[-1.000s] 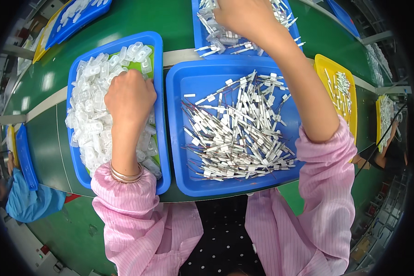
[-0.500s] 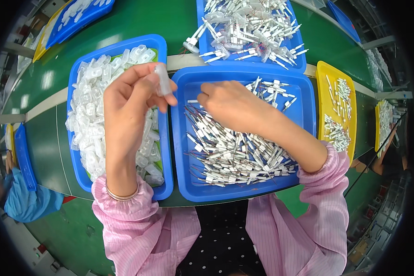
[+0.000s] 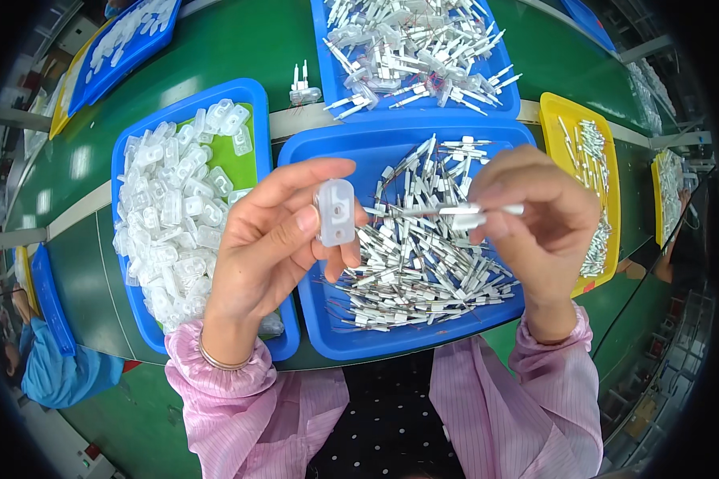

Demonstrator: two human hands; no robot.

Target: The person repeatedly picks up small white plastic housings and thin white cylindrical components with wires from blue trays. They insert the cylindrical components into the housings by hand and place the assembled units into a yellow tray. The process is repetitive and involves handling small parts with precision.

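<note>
My left hand (image 3: 268, 235) pinches a small translucent plastic housing (image 3: 337, 211), rounded at the ends and with holes in its face. It is held upright above the left side of the middle blue tray (image 3: 315, 318). Facing it, my right hand (image 3: 539, 219) grips a slim white stick-like part (image 3: 459, 211) with thin leads pointing toward the housing. The two pieces are apart, and the stick part is slightly blurred. Beneath my hands, the tray holds a heap of similar white parts with dark leads (image 3: 423, 279).
To the left, a blue tray (image 3: 290, 339) holds many translucent housings. Another blue tray (image 3: 423, 116) beyond the middle one is piled with joined pieces; one such piece (image 3: 303, 94) lies beside it. A yellow tray (image 3: 555, 120) stands right. A person in a blue sleeve (image 3: 72, 367) is at far left.
My right hand has risen from the heap and moved right, now with a white stick part in it. My left hand has shifted right and turned the housing's holed face into view.
</note>
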